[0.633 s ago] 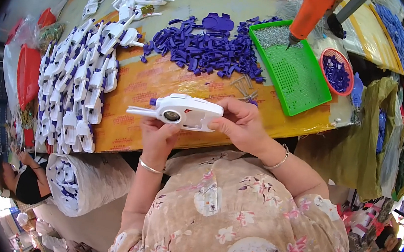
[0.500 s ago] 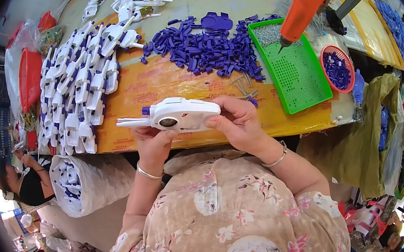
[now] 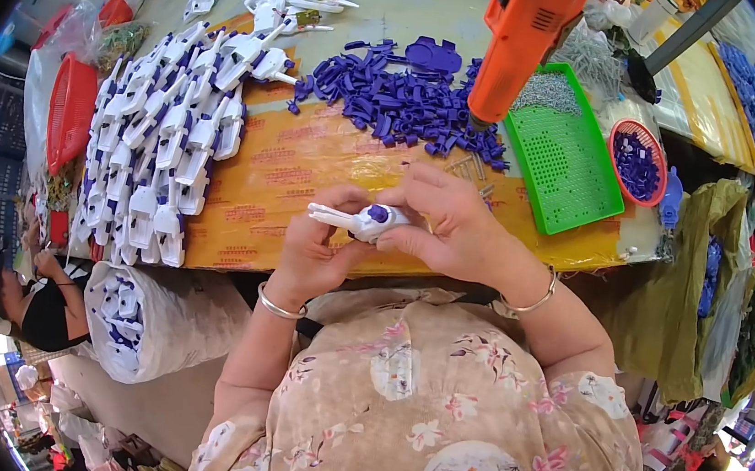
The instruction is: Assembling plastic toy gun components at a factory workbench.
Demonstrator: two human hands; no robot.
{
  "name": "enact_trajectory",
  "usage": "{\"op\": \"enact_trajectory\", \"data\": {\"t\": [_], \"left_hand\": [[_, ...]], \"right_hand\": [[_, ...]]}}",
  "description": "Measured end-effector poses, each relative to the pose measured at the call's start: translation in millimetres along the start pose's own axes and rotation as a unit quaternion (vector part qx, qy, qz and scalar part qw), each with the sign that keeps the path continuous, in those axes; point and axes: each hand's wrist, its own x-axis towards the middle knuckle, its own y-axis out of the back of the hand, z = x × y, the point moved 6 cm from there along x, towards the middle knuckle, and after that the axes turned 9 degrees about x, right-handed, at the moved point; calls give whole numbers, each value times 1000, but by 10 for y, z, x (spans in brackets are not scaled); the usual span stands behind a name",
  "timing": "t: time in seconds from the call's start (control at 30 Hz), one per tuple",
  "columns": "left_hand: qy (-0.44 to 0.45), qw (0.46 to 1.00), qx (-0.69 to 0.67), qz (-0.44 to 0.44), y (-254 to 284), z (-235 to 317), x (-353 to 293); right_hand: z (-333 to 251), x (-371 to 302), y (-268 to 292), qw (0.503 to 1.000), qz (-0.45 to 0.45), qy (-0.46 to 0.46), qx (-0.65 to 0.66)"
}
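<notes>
Between my two hands is a white plastic toy part (image 3: 363,226) with a purple piece (image 3: 379,214) set in its upturned end. Two slim white prongs stick out of it toward the left. My left hand (image 3: 325,247) closes around the prong end, thumb below and fingers behind. On the other side, my right hand (image 3: 448,224) grips the body with thumb and curled fingers, hiding most of it. The part is held just above the table's near edge. Beyond the hands lies a heap of small purple plastic pieces (image 3: 392,95).
An orange power screwdriver (image 3: 521,48) hangs over the table, right of the purple heap. A green tray (image 3: 576,187) of screws and a red basket (image 3: 621,132) stand at right. Stacked white-and-purple toy parts (image 3: 162,139) cover the left side. Loose screws (image 3: 469,167) lie behind my right hand.
The white toy part has been turned from its broad side to its narrow end, so its purple piece faces up. My hands have come closer together. The whole view has shifted slightly.
</notes>
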Motion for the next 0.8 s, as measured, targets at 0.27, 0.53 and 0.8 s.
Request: {"op": "enact_trajectory", "data": {"t": [0.27,0.53,0.8], "left_hand": [[-50,999,7,15,47,150,121],[139,983,-119,-16,-293,-185,-132],[174,964,-202,-2,-198,-211,-132]], "right_hand": [[275,-63,9,976,157,36,145],[814,-179,-157,797,280,-145,515],[803,-202,-148,875,165,-175,421]]}}
